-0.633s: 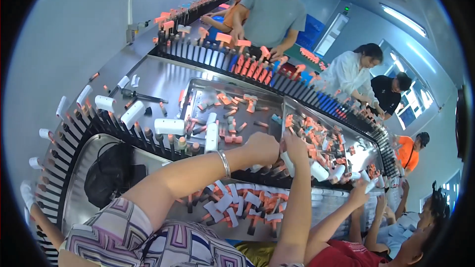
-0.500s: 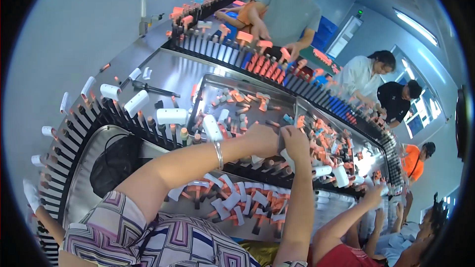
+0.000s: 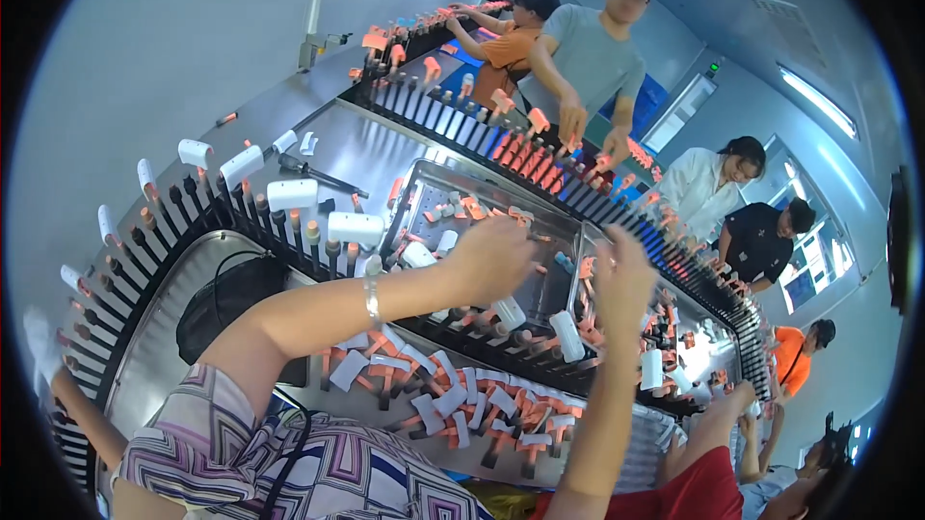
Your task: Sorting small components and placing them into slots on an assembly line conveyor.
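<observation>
Left hand (image 3: 496,260): curled over small orange-and-white plastic pieces (image 3: 453,212) in the metal tray (image 3: 424,178), frame centre; grip hidden.
Right hand (image 3: 624,274): open, empty.
Handling: pieces looked light, rigid; pinch at the sides.

Both hands have risen off the near row of black conveyor pegs (image 3: 289,231): the left hand (image 3: 496,255) now reaches over the metal tray of orange and white pieces (image 3: 438,194), the right hand (image 3: 624,274) lifted beside it, farther right.
</observation>
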Demonstrator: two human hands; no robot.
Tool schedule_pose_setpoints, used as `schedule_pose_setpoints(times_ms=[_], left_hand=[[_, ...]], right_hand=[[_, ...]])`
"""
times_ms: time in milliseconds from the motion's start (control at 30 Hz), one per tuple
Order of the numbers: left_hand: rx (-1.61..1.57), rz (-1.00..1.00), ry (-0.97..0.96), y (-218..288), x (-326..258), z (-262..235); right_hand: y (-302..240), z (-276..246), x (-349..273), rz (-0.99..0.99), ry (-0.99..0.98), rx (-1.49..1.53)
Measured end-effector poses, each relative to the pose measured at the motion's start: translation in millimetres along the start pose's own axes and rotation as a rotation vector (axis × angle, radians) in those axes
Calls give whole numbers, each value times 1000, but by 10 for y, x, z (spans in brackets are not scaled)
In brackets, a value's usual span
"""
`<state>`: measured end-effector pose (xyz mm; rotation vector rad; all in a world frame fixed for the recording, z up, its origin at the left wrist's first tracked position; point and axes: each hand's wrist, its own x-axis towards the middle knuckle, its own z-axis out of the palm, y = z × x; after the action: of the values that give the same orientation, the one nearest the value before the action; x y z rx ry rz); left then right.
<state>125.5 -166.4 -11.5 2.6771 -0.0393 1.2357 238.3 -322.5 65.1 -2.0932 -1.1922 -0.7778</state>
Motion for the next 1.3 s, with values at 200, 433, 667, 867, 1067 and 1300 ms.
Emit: schedule_pose_setpoints(times_ms=[200, 433, 667, 867, 1067, 1300], left_hand=[[-76, 201, 63, 436, 498, 330], [-175, -172, -859, 289, 268, 342], [-34, -339, -775, 141, -12, 14], [55, -302, -531, -96, -132, -101], [-147, 74, 79, 293, 403, 26], [-114, -129, -649, 446, 287, 842]], right_hand=[[559, -3, 37, 264, -92, -200], [761, 880, -489, 207, -439, 17], [220, 926, -576, 113, -343, 127], [-113, 308, -269, 44, -210, 212], [287, -280, 166, 177, 23, 31], [1169, 685, -556, 354, -536, -58]])
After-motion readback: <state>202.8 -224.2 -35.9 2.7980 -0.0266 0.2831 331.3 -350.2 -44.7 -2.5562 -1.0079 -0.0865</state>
